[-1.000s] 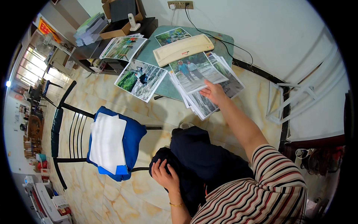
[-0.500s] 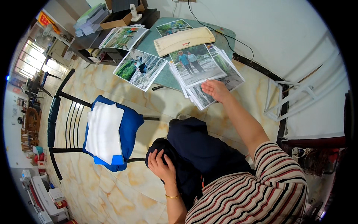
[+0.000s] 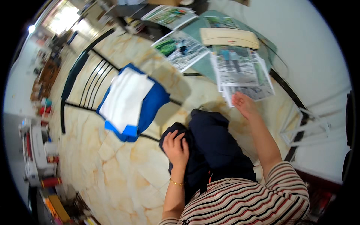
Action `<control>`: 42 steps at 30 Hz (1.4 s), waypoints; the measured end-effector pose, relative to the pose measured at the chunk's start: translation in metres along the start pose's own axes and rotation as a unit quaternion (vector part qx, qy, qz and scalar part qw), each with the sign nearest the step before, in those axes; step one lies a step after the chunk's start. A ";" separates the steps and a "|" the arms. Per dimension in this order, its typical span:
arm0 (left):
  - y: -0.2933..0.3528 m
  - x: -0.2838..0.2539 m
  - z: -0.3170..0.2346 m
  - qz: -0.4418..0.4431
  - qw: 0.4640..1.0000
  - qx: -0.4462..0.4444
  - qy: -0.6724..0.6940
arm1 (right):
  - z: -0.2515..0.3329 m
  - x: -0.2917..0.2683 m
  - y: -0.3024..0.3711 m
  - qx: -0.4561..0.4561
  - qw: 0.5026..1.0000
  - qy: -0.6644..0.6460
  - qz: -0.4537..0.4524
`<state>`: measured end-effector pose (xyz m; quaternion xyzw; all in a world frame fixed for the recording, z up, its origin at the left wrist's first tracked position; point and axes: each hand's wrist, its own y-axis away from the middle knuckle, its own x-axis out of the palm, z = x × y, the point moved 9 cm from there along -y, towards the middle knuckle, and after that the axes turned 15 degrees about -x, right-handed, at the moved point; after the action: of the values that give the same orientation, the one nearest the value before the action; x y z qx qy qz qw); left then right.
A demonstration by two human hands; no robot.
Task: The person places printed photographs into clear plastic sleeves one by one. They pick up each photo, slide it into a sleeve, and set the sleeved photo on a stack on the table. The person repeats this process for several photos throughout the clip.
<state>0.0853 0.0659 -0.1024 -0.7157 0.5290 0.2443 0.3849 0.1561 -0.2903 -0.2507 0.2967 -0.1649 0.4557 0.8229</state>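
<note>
laminator [image 3: 230, 38]: on the green desk [image 3: 205, 66]
two-person photo [image 3: 240, 73]: at the laminator's near edge; prints [image 3: 259, 92] beneath seemingly support it
right hand [image 3: 244, 105]: nearer than the laminator, fingers extended, gripping nothing; print contact unclear
left hand [image 3: 176, 150]: left of the laminator, spread on the knee [image 3: 180, 126], apparently resting

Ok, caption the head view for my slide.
Right hand near photo prints on a green table; left hand on knee.
</note>
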 end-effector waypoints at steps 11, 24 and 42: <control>-0.036 -0.014 0.074 -0.061 0.987 -0.087 0.120 | -0.017 0.108 0.054 -0.049 0.962 0.211 0.167; -0.232 0.040 0.126 -0.017 0.964 -0.046 -0.261 | -0.047 0.211 0.169 -0.312 0.806 0.296 0.407; -0.238 0.040 0.150 0.084 0.980 -0.112 -0.141 | -0.049 0.217 0.163 -0.324 0.796 0.296 0.417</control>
<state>0.3313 0.1986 -0.1507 -0.6652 0.4971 0.4321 0.3517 0.1336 -0.0510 -0.1153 -0.2339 -0.1595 0.7405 0.6095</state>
